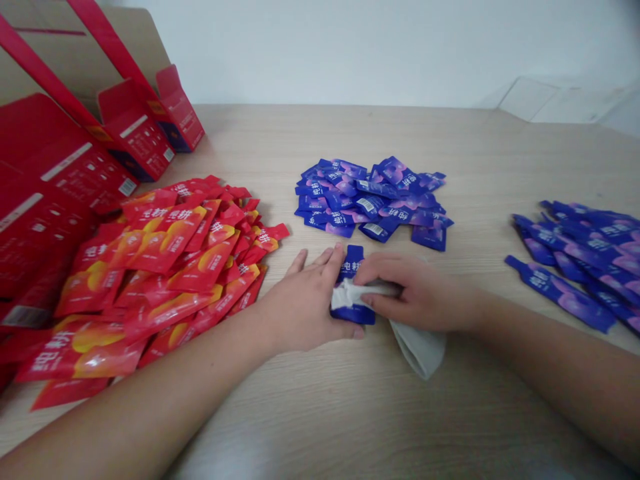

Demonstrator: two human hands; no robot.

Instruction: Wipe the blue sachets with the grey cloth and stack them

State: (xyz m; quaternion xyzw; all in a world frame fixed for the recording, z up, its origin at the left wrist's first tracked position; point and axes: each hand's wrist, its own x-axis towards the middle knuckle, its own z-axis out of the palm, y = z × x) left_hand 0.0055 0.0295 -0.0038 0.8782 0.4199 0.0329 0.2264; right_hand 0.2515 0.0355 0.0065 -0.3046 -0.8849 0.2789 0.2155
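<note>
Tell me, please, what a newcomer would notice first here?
The big heap of red sachets on the left, beside red boxes. At centre, the left hand holds a blue sachet while the right hand presses a white cloth on it, before a blue pile.

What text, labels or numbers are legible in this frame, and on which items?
"纯粹", second character unsure: white, on the blue packet held by the left hand, partly under the cloth in the right hand.
Same characters: red packets, middle blue pile.
Red boxes: print too small to read.
Right-side blue packets: blurred.
</note>
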